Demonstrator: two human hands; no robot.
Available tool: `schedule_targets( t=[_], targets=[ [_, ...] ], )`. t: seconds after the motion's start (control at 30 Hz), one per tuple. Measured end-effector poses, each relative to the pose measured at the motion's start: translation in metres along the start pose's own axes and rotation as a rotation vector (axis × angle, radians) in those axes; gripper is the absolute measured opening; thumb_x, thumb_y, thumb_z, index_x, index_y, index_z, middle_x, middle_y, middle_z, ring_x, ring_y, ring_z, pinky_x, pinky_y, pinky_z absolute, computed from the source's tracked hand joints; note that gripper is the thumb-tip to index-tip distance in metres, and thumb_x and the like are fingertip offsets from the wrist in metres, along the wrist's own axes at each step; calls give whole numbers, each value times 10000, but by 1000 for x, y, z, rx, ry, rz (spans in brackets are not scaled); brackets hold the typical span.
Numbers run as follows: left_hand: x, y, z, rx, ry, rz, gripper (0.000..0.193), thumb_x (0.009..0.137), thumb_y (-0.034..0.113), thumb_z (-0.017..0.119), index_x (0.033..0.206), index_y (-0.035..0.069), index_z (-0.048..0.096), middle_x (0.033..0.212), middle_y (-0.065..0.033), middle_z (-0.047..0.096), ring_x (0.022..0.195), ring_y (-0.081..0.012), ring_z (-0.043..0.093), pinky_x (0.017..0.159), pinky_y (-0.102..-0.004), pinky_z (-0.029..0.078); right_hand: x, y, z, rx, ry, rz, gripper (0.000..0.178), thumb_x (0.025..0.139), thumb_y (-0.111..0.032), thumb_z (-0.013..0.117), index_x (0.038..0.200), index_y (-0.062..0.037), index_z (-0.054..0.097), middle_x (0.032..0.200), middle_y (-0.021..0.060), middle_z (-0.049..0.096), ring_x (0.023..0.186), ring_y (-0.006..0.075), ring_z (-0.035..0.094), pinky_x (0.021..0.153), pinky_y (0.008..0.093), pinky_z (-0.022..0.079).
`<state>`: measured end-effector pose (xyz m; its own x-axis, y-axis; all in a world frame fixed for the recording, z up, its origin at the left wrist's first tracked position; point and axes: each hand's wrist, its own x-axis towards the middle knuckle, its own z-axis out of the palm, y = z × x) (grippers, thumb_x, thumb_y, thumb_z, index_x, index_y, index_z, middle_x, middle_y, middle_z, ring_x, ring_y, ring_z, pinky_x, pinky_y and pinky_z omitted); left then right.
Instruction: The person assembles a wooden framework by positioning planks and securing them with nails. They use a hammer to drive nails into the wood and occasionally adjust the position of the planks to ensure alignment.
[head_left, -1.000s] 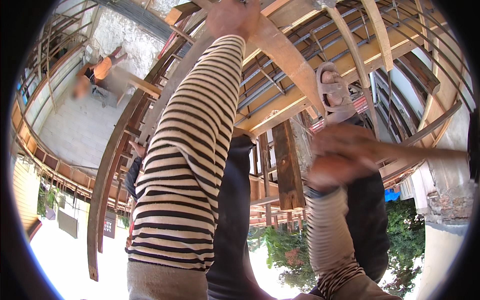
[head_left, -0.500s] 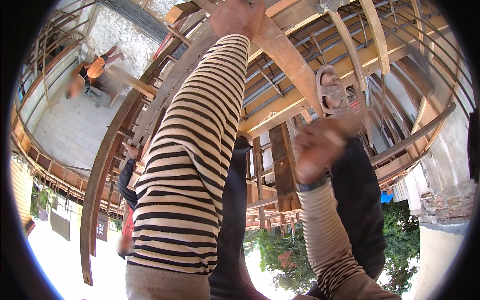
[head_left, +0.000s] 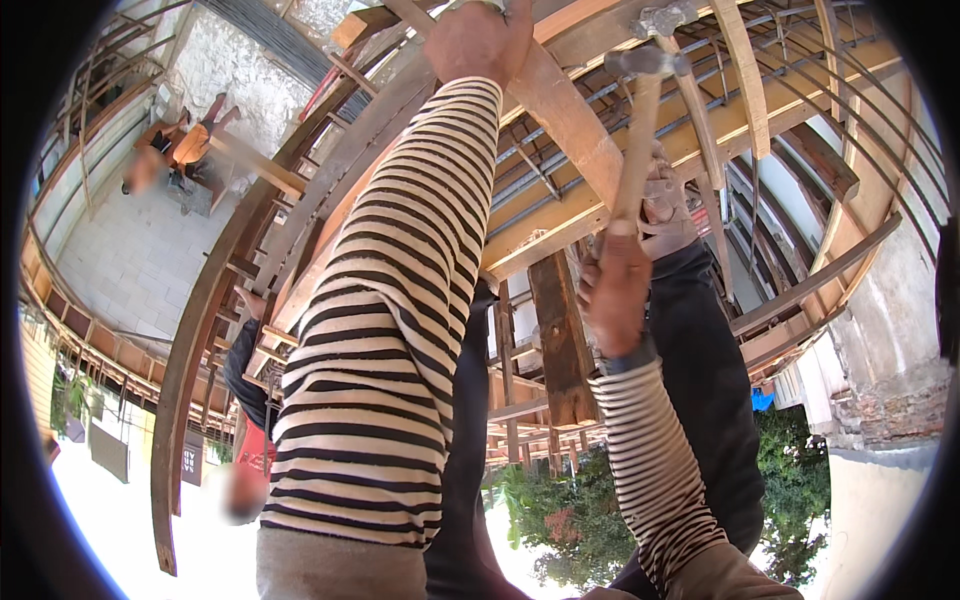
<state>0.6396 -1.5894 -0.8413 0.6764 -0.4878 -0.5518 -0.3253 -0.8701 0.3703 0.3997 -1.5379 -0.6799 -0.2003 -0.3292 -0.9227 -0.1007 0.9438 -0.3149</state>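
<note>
My right hand (head_left: pixel 617 295) is closed round the wooden handle of a hammer (head_left: pixel 637 140), whose dark metal head points away from me, near the top right. Below the hammer lies my sandalled foot (head_left: pixel 668 205), partly covered by the handle. My left hand (head_left: pixel 475 45) reaches far ahead to the top edge. It is closed over the upper end of a wooden board (head_left: pixel 570 120), which slants down to the right. The left fingertips are mostly hidden. A nail or the spot being struck cannot be made out.
Timber beams (head_left: pixel 225 290) and upright wood pieces (head_left: pixel 745 75) surround me. Steel bars (head_left: pixel 530 165) run through a plywood trough (head_left: pixel 700 125). Far below left, people sit on a paved floor (head_left: pixel 135 245). A person in red (head_left: pixel 255 455) is at lower left.
My right hand was blurred and turned sideways, with no hammer clearly showing; now it is upright with the hammer extended ahead. My left hand stays almost in place.
</note>
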Motion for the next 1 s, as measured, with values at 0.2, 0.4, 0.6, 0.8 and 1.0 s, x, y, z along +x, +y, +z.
schedule_targets(
  t=[0.2, 0.4, 0.6, 0.8, 1.0],
  targets=[
    [9, -36, 27, 151, 125, 206, 580, 924, 496, 438, 825, 13, 743, 849, -232, 706, 812, -398, 689, 805, -482, 540, -29, -61, 9, 68, -370, -530, 444, 1000, -529, 466, 984, -96, 564, 658, 20, 516, 479, 121, 458, 397, 262, 364],
    [0, -4, 3, 17, 52, 42, 588, 935, 501, 432, 812, 17, 744, 827, -224, 707, 790, -373, 697, 788, -474, 544, 19, 23, 4, -828, -162, -1043, 311, 1031, -350, 483, 956, -56, 556, 673, 28, 516, 484, 197, 464, 453, 304, 405],
    [1, -12, 2, 44, 60, -6, 607, 933, 527, 427, 829, 24, 749, 830, -229, 706, 805, -386, 693, 783, -476, 542, -24, -46, 6, -14, -255, -457, 425, 983, -491, 518, 962, -68, 549, 676, 23, 532, 505, 128, 495, 425, 235, 404],
    [0, 2, 4, 92, 22, -33, 670, 923, 595, 397, 893, 24, 746, 919, -232, 703, 906, -394, 680, 868, -500, 508, 23, 26, -28, -874, -131, -1154, 452, 1011, -460, 486, 1015, -17, 577, 640, 36, 534, 499, 108, 471, 435, 253, 379],
    [0, -14, 13, -20, 76, -10, 681, 895, 584, 438, 857, -26, 741, 878, -285, 690, 898, -417, 678, 860, -470, 506, 9, -7, 4, -437, -51, -663, 412, 1038, -343, 489, 1029, 59, 579, 629, -27, 481, 554, 31, 402, 450, 250, 281]
  ],
)
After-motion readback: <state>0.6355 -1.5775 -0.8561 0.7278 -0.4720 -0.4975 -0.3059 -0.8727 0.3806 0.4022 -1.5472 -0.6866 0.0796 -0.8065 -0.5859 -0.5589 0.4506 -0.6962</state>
